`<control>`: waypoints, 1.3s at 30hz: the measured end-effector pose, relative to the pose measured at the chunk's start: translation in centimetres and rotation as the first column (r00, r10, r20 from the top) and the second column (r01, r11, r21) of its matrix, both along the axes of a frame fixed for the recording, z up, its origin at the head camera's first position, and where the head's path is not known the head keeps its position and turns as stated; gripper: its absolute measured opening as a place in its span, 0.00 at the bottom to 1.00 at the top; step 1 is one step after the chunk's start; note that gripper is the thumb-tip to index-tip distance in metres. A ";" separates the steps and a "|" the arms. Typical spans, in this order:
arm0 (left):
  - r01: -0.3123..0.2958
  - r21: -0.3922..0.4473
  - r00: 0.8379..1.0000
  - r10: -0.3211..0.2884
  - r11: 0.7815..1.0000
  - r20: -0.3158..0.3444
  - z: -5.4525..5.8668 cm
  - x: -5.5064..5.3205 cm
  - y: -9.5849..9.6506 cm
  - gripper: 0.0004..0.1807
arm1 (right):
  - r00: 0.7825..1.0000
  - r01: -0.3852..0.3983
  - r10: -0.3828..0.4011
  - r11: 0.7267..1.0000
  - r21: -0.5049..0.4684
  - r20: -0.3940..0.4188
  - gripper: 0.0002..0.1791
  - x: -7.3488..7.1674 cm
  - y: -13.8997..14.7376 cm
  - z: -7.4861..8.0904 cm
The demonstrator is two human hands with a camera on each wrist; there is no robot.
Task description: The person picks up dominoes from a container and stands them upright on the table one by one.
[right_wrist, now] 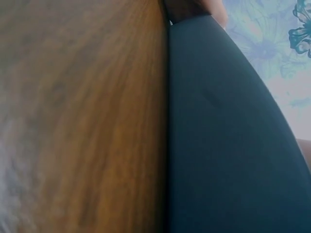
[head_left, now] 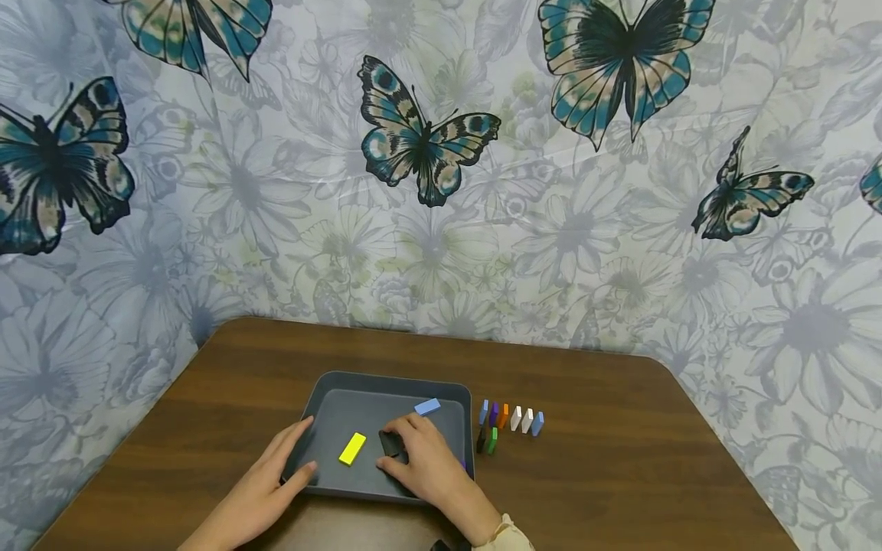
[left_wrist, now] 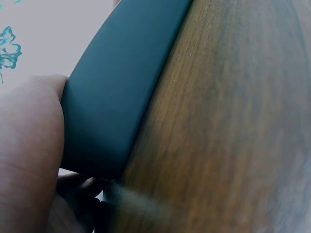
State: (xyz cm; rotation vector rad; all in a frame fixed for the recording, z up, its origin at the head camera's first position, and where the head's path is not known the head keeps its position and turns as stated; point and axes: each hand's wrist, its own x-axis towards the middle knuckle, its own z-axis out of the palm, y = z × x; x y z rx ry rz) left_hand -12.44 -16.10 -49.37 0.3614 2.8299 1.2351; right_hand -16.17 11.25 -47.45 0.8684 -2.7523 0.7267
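Note:
A dark grey tray (head_left: 386, 383) lies on the wooden table. My left hand (head_left: 258, 478) holds its near left corner, thumb over the near rim and fingers along the left side; the left wrist view shows the thumb side of the hand (left_wrist: 29, 150) against the tray's wall (left_wrist: 116, 92). Inside the tray, my right hand (head_left: 437, 467) pinches a black block (head_left: 391, 444) between thumb and fingers, partly hidden by them. A yellow block (head_left: 352, 449) lies flat between the hands. Beyond the right fingers lies a blue block (head_left: 427, 406). A purple block (head_left: 463, 464) shows beside the right wrist.
Right of the tray, several small blocks stand on the table (head_left: 620, 459) in two short rows, among them a purple one (head_left: 494, 414), an orange one (head_left: 504, 415), a white one (head_left: 516, 417) and a green one (head_left: 492, 441). A butterfly-patterned cloth (head_left: 441, 260) hangs behind.

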 end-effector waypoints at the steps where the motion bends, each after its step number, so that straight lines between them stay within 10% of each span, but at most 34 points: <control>1: 0.002 -0.001 1.000 -0.002 1.000 -0.012 0.0 0.0 0.0 0.37 | 1.000 0.003 -0.003 1.000 0.007 0.003 0.21 -0.1 0.0 0.1; 39: 0.037 0.012 0.998 -0.037 0.999 -0.059 0.0 0.0 -0.1 0.36 | 0.999 0.033 -0.032 0.999 -0.016 0.017 0.13 -0.1 0.1 0.5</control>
